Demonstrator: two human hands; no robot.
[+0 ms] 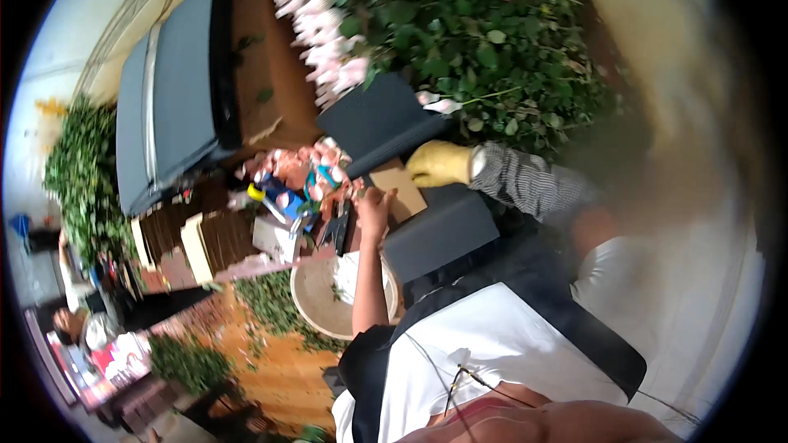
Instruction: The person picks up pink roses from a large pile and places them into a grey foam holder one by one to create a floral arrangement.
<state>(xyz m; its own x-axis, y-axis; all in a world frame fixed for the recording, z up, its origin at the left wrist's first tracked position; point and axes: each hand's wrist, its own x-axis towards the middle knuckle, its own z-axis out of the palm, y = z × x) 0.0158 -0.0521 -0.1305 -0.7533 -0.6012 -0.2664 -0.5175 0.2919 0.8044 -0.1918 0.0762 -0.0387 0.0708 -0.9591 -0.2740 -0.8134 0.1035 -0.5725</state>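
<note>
Leaning in from the right, a co-worker in a white shirt and dark apron has both hands over the bench [246, 234]. The wearer's own hands are out of view, so their fingers cannot be told; only a strip of skin [533, 425], probably a forearm, lies along the lower edge.

The co-worker's bare hand [373, 205] rests at the near edge of a brown card [400, 187]. Its fingers are curled, but I cannot tell whether they pinch the card. The gloved hand [439, 164], in yellow with a checked sleeve behind it, sits at the card's far edge. It is loosely closed, and what it grips is unclear. The glove and sleeve seem meant for the thorny stems [484, 41] banked right behind, with pink blooms [316, 25] on the left of that bank.

The card lies between two dark boxes [382, 119], which hem it in at the back and front. Black cutters [336, 226] lie just left of the bare hand, within easy reach. A round tub [316, 299] stands below the bench edge, under the bare arm, probably to catch trimmings. The bench's left part is crowded with clutter. Leaves [271, 299] are strewn on the floor beside the tub, and open floor shows only lower left.
</note>
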